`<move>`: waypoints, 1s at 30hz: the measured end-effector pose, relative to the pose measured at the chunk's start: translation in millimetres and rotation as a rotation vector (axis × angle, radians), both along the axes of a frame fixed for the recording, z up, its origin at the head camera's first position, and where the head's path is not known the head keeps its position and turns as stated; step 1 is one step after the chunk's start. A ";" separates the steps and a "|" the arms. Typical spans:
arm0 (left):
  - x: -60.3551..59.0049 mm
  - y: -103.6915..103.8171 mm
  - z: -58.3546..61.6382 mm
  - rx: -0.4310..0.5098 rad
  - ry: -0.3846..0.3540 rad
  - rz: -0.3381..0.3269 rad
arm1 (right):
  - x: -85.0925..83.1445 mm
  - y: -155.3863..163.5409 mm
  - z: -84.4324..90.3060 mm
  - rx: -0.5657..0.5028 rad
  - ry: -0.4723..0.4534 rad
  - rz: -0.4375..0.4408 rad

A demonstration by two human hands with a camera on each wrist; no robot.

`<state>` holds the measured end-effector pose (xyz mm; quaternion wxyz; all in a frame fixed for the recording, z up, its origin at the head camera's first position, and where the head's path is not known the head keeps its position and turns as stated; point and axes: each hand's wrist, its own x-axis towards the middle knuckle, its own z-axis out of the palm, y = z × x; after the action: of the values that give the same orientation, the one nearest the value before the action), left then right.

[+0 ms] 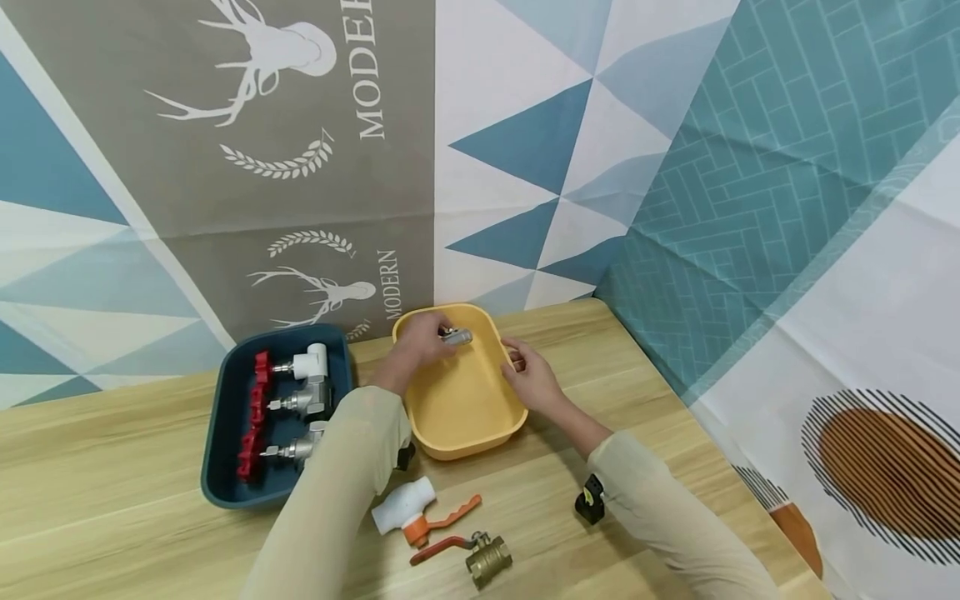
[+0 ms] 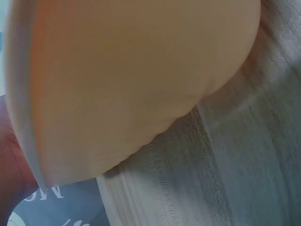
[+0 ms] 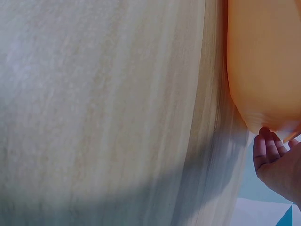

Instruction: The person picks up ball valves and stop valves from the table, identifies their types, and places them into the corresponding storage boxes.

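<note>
My left hand [image 1: 422, 340] reaches into a yellow plastic bin [image 1: 457, 446] over its far left side. It holds a small silver metal piece [image 1: 457, 337], mostly covered by the fingers, so I cannot tell its kind. On the opposite side, my right hand [image 1: 531, 375] grips the bin's right rim. In the right wrist view, the fingers [image 3: 271, 148] lie against the bin's outer wall [image 3: 265, 70]. The left wrist view is mostly filled by the bin's wall [image 2: 127, 89], with part of the left hand [image 2: 14, 160] at its edge.
A dark blue bin [image 1: 212, 433] at left holds several valves with red handles [image 1: 257, 406]. Nearer me lie a white valve [image 1: 405, 504] with an orange lever and a brass ball valve [image 1: 489, 561] with a red lever. Patterned cloth [image 1: 517, 208] stands behind the wooden table [image 1: 97, 467].
</note>
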<state>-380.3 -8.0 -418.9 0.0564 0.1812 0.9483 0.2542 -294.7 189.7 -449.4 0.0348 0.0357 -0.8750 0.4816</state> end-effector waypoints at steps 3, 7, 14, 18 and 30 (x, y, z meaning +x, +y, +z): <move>-1.8 -1.4 -2.1 -0.001 0.006 0.004 | -0.4 -0.8 1.5 -0.001 -0.007 0.002; -4.2 -1.8 -3.7 0.025 -0.005 0.019 | -1.8 -0.6 1.6 -0.003 -0.003 0.008; -6.4 -0.6 -8.4 0.028 -0.005 0.017 | -2.7 0.0 -0.3 -0.009 -0.006 0.009; -6.2 -0.8 -12.0 0.025 0.002 0.018 | -2.8 -1.5 -1.3 -0.009 -0.009 0.012; -6.3 1.8 -15.1 -0.006 -0.029 0.041 | -2.9 -1.6 -0.8 -0.004 -0.015 0.003</move>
<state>-386.7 -6.2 -434.0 0.0653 0.1581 0.9517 0.2551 -297.7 188.1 -450.2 0.0278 0.0332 -0.8741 0.4839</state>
